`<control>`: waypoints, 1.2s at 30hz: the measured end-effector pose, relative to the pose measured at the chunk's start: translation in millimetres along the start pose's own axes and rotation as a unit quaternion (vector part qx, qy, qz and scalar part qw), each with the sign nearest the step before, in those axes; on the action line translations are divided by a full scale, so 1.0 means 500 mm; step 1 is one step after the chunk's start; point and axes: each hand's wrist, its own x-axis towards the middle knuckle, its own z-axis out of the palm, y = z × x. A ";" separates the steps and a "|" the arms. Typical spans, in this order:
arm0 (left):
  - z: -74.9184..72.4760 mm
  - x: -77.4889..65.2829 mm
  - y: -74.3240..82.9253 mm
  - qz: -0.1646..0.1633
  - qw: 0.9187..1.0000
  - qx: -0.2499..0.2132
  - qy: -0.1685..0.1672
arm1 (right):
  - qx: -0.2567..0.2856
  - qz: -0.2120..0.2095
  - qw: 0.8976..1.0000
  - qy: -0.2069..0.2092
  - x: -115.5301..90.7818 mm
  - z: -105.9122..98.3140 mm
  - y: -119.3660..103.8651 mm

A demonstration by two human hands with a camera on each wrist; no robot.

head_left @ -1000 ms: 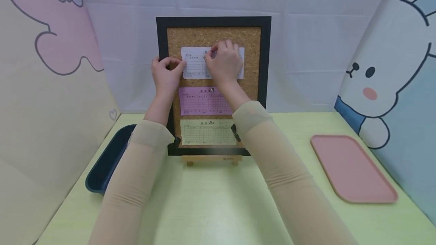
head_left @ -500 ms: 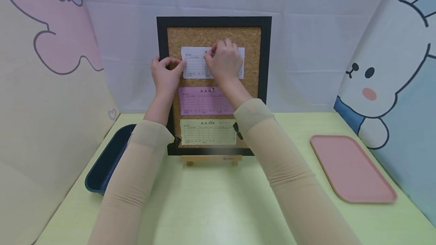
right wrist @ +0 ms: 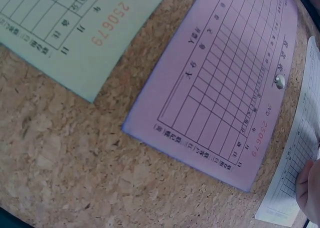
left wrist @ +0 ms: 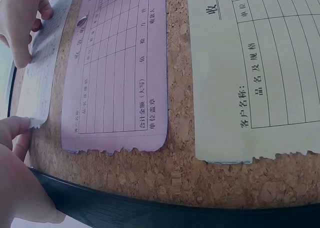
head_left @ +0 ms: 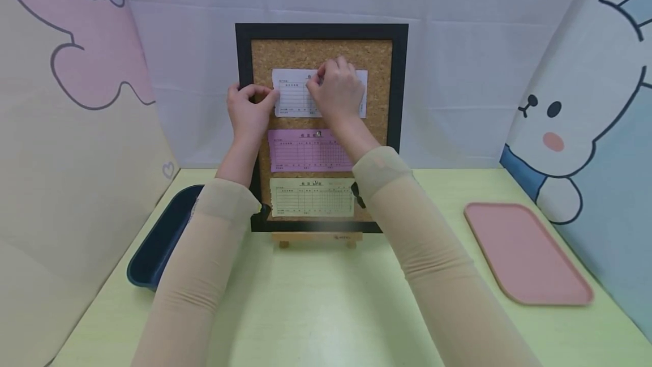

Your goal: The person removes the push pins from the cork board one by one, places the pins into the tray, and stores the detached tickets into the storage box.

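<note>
A white receipt slip [head_left: 295, 95] lies against the cork board [head_left: 374, 52], above a pink slip [head_left: 297, 152] and a yellow-green slip [head_left: 300, 200]. My left hand [head_left: 248, 112] pinches the white slip's torn left edge between thumb and forefinger. At the white slip's upper middle, my right hand [head_left: 340, 92] has thumb and fingertips drawn together, apparently on a thumbtack that the fingers hide. A silver thumbtack [right wrist: 279, 81] holds the top of the pink slip. Another small tack [head_left: 315, 183] is at the yellow-green slip's top.
The board's black frame [head_left: 399, 84] leans on a small wooden easel [head_left: 316, 237] on the pale table [head_left: 316, 299]. A dark blue tray [head_left: 163, 242] stands left, partly behind the left sleeve. On the right lies a pink tray [head_left: 530, 254]. A white cloth [head_left: 458, 72] hangs behind.
Both hands keep their places on the white slip. My right forearm has shifted slightly to the right, and the view has moved a little.
</note>
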 end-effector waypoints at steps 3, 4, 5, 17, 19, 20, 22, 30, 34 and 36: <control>0.000 0.002 0.000 0.002 1.000 0.001 0.000 | 0.012 0.000 1.000 0.006 0.001 -0.005 0.002; -0.001 0.002 0.000 0.002 1.000 0.000 0.000 | 0.014 -0.001 1.000 0.007 0.001 -0.007 0.004; -0.001 0.003 0.000 0.003 1.000 0.000 0.000 | 0.016 -0.001 1.000 0.007 0.001 -0.008 0.005; -0.003 0.003 -0.001 0.000 1.000 0.001 0.003 | -0.004 -0.001 1.000 -0.014 -0.002 -0.006 -0.006; -0.003 0.003 -0.001 0.001 1.000 0.001 0.003 | -0.009 0.001 1.000 -0.018 -0.001 -0.006 -0.007; -0.003 0.002 -0.001 0.001 1.000 0.001 0.004 | -0.011 0.001 1.000 -0.019 -0.001 -0.007 -0.008; -0.002 0.002 -0.001 0.001 1.000 -0.001 0.004 | -0.014 -0.004 1.000 -0.020 -0.002 -0.007 -0.008; -0.001 0.002 -0.002 0.001 1.000 -0.003 0.003 | -0.026 -0.033 0.999 -0.012 -0.002 -0.005 -0.003; -0.001 0.003 -0.003 0.000 1.000 -0.003 0.002 | -0.020 -0.043 0.999 -0.006 -0.003 -0.005 0.001; -0.002 0.004 -0.004 -0.001 1.000 -0.003 0.002 | -0.017 -0.049 0.999 0.001 -0.003 -0.003 0.001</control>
